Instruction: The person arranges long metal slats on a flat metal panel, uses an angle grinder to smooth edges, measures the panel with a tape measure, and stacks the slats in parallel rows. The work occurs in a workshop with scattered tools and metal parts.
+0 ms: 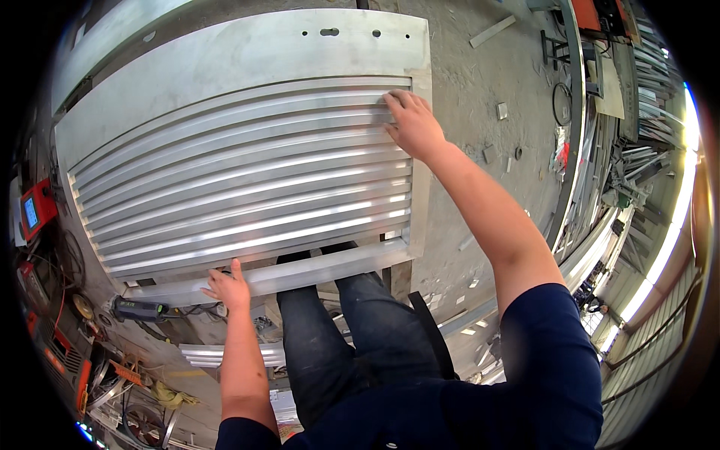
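Bright R-side glare, edge dist'n

We can read no text here. Blue screen (31, 211) on red unit (46, 202): too small. Dark tool's (140, 310) markings: illegible to us.

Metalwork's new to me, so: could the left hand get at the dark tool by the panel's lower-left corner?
Likely yes: the left hand rests close by on the bottom rail, and nothing visible covers the dark tool.
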Available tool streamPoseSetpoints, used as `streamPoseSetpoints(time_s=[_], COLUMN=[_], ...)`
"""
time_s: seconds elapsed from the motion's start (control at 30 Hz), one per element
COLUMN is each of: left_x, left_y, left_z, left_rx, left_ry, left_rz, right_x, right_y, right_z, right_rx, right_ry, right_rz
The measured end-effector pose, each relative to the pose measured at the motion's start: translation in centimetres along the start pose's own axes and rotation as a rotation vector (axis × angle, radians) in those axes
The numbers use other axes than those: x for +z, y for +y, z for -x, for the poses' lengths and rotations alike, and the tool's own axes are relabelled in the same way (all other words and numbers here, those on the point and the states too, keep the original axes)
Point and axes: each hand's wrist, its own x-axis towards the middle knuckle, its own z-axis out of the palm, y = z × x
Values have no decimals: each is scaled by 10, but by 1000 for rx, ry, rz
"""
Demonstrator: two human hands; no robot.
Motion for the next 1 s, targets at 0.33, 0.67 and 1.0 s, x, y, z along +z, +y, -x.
streamPoseSetpoints(time_s=[0.33,0.67,1.0], left_x=[0,-16,-41], left_y=[-1,14,30], left_z=[0,2,16], left_rx=[-6,-62,-99], left_ry=[11,-100,-45], left_rz=[13,41,153], right_x=[-4,2,-31], right_y=[-4,-4,-125], right_z=[-42,-40,-33], right_rx=[-169,-152,-146], right_ry=[-252,-210,-313], right_rz=[218,158,155])
